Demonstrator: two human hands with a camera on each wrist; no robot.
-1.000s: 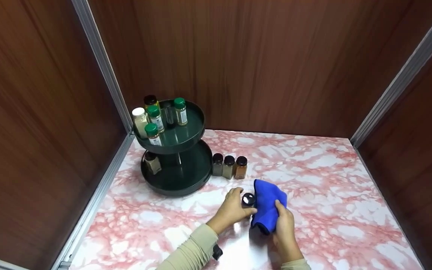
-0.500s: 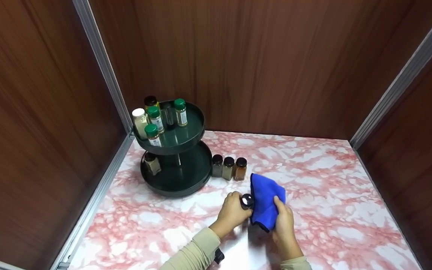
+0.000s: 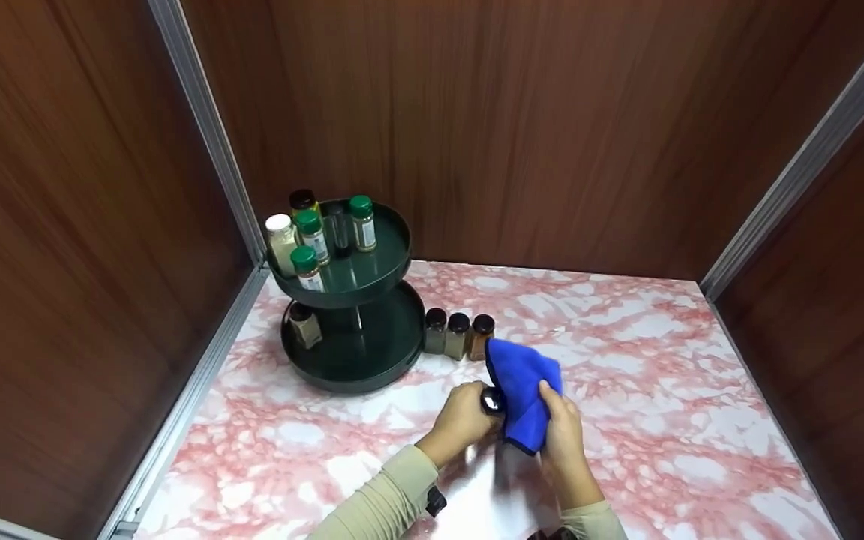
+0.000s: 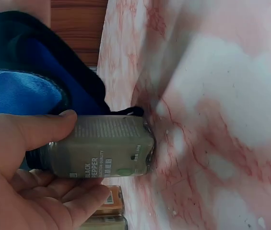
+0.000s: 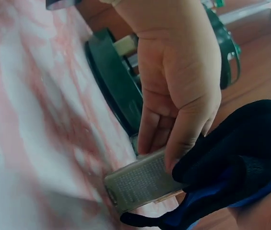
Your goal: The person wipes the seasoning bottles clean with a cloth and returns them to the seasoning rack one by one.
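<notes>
A small glass jar [image 3: 490, 400] with a black lid, labelled black pepper [image 4: 101, 153], stands on the pink marble counter [image 3: 649, 390]. My left hand [image 3: 477, 409] grips its body between thumb and fingers. My right hand [image 3: 556, 416] holds a blue cloth [image 3: 518, 386] pressed against the jar's right side and top. In the right wrist view the jar [image 5: 140, 184] sits under the left hand [image 5: 178, 81], with the cloth [image 5: 241, 158] wrapped over its upper end. The left wrist view shows the cloth [image 4: 25, 91] bunched just above the jar.
A dark green two-tier round rack [image 3: 394, 341] stands at the back left, with several spice jars [image 3: 312, 240] on top and one jar [image 3: 303, 324] below. Three black-lidded jars [image 3: 458, 334] stand in a row beside it. Wooden walls enclose the counter.
Both hands, the jar and the cloth have shifted slightly left and away from me. The cloth now covers more of the jar's lid.
</notes>
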